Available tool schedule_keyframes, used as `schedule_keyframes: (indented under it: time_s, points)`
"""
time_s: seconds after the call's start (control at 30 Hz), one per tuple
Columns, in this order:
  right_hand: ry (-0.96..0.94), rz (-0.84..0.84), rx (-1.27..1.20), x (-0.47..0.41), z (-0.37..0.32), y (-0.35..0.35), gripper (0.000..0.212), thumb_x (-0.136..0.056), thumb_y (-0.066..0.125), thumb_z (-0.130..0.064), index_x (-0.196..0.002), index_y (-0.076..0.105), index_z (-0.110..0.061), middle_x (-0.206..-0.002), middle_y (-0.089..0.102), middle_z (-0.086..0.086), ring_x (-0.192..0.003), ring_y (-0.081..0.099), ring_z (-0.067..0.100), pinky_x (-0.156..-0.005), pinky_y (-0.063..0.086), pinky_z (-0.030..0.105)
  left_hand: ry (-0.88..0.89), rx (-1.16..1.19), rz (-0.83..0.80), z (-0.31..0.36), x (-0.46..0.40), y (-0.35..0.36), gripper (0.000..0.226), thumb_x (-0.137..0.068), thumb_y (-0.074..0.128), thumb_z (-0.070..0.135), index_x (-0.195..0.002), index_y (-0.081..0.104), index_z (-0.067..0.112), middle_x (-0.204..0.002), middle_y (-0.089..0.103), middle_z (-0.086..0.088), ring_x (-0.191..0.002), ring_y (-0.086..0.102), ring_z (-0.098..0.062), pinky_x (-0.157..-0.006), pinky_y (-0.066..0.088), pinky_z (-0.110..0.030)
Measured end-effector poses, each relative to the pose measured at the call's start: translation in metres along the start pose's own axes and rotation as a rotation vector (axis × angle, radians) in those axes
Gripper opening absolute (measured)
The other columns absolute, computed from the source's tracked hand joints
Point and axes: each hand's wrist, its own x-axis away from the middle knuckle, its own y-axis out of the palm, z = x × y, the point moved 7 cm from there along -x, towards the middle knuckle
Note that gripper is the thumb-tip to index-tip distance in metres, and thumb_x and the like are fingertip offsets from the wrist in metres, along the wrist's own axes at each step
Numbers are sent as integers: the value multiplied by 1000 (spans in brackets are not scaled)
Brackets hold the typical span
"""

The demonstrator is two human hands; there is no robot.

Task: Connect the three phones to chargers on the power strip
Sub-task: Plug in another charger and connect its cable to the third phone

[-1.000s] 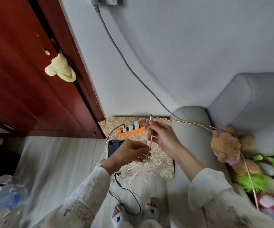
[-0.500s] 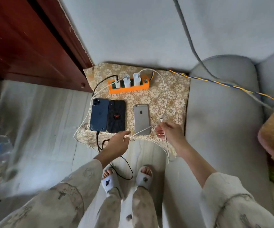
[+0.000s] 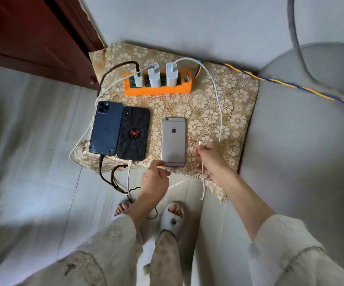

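Blue phone (image 3: 106, 129) and black phone (image 3: 134, 133) plugged; silver phone (image 3: 173, 141) left; your right hand (image 3: 210, 157) fingers pinch white cable (image 3: 218, 100), left hand (image 3: 155, 180) loosely curled, empty

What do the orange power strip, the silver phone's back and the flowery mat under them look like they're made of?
Orange power strip: probably moulded plastic, matte, with softly rounded edges. Silver phone: likely brushed metal, with a dull even sheen and a dark logo. Flowery mat: seemingly thin fabric or vinyl cloth; its near edge droops and wrinkles.

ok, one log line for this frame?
blue phone: cabled | black phone: cabled | silver phone: uncabled | right hand: holds white cable | left hand: at silver phone
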Motion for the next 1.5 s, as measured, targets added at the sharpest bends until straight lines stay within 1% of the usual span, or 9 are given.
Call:
schedule_keyframes:
  time_s: [0.07, 0.17, 0.27, 0.37, 0.57, 0.83, 1.03, 1.23, 1.5]
  points:
    - [-79, -10, 156, -1, -4, 0, 31, -97, 39, -16, -127, 39, -8, -116, 51, 13, -83, 59, 16, -70, 53, 29, -18, 9, 94, 7, -13, -14, 32, -92, 33, 3, -120, 47, 9, -109, 64, -10, -103, 59, -28, -87, 49, -37]
    - [-159, -64, 168, 1, -12, 14, 25, -98, 35, -19, -79, 49, -10, -87, 52, 9, -82, 53, 20, -92, 50, 43, 12, 6, 107, 19, -29, -17, 40, -91, 39, 5, -131, 41, 9, -127, 51, -11, -108, 53, -25, -89, 42, -31]
    - [-165, -69, 7, -3, -13, 24, 28, -97, 37, -19, -73, 50, -12, -77, 50, 4, -78, 48, 19, -95, 43, 54, -82, 187, 37, 23, -37, -6, 46, -89, 47, 9, -133, 36, 11, -122, 50, -4, -99, 50, -18, -75, 43, -23]
    - [-161, -16, -55, -9, -8, 18, 32, -96, 39, -18, -66, 50, -17, -73, 51, 2, -80, 48, 20, -80, 45, 45, -199, 348, 10, 20, -42, 0, 36, -89, 52, 15, -124, 44, 6, -104, 55, -6, -92, 53, -20, -80, 51, -34]
    - [-100, -162, -258, -2, 7, 23, 22, -97, 41, -14, -86, 58, -6, -83, 61, 5, -76, 60, 15, -75, 51, 27, -157, 259, -47, 22, -43, 2, 27, -89, 56, 17, -111, 56, 2, -96, 61, -11, -86, 56, -26, -75, 49, -38]
    - [-231, -214, -192, 55, 6, 13, 26, -86, 61, -12, -60, 67, -15, -43, 54, -3, -36, 37, 8, -37, 27, 15, -273, 999, -66, 12, -24, -28, 7, -89, 53, 9, -86, 60, 7, -84, 64, -6, -73, 63, -17, -50, 56, -28]
    - [-253, -320, -268, 74, -1, 30, 20, -86, 56, -5, -76, 59, 12, -41, 36, -7, -38, 25, 7, -36, 20, 15, -280, 1230, -106, 20, -11, -29, 10, -92, 48, 8, -93, 58, 8, -92, 64, -6, -84, 63, -17, -54, 58, -27]
    - [-269, -336, -295, 76, -10, 31, 44, -86, 55, -2, -50, 66, -23, -42, 30, -9, -39, 22, 8, -35, 22, 15, -253, 1238, -156, 27, -4, -28, 10, -92, 48, 8, -94, 58, 8, -91, 64, -6, -70, 69, -14, -52, 57, -27]
    - [-281, -330, -254, 75, -7, 30, 13, -85, 55, -1, -81, 67, 0, -41, 26, -11, -39, 20, 9, -38, 17, 18, -259, 1243, -185, 26, 3, -30, 11, -92, 47, 9, -95, 57, 8, -91, 64, -6, -73, 68, -15, -52, 57, -26]
